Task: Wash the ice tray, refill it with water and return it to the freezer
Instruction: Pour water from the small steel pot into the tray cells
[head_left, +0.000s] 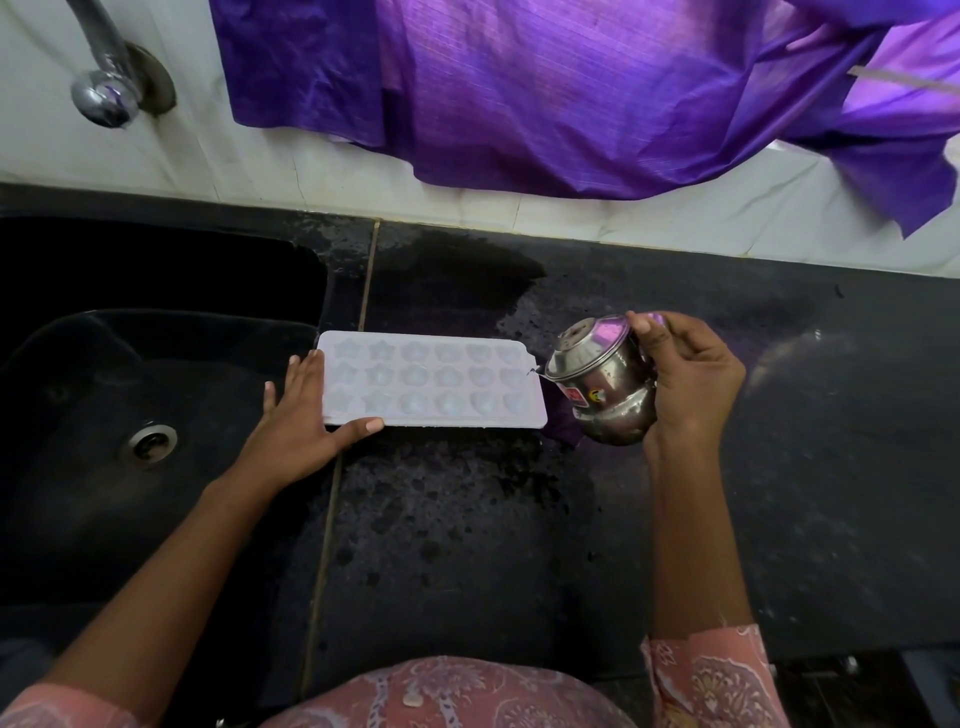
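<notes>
Refilling seems underway: right hand grips round steel pot beside pale plastic ice tray, open left hand steadying; freezer pending.

A wet black stone counter carries the pale ice tray, lying flat just beside the sink.

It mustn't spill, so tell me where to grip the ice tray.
Grip the ice tray by the flat rim at its short ends, coming from left and right: it lies flat, lengthwise across the counter. The left hand rests on the left end; the right hand holds a pot.
</notes>
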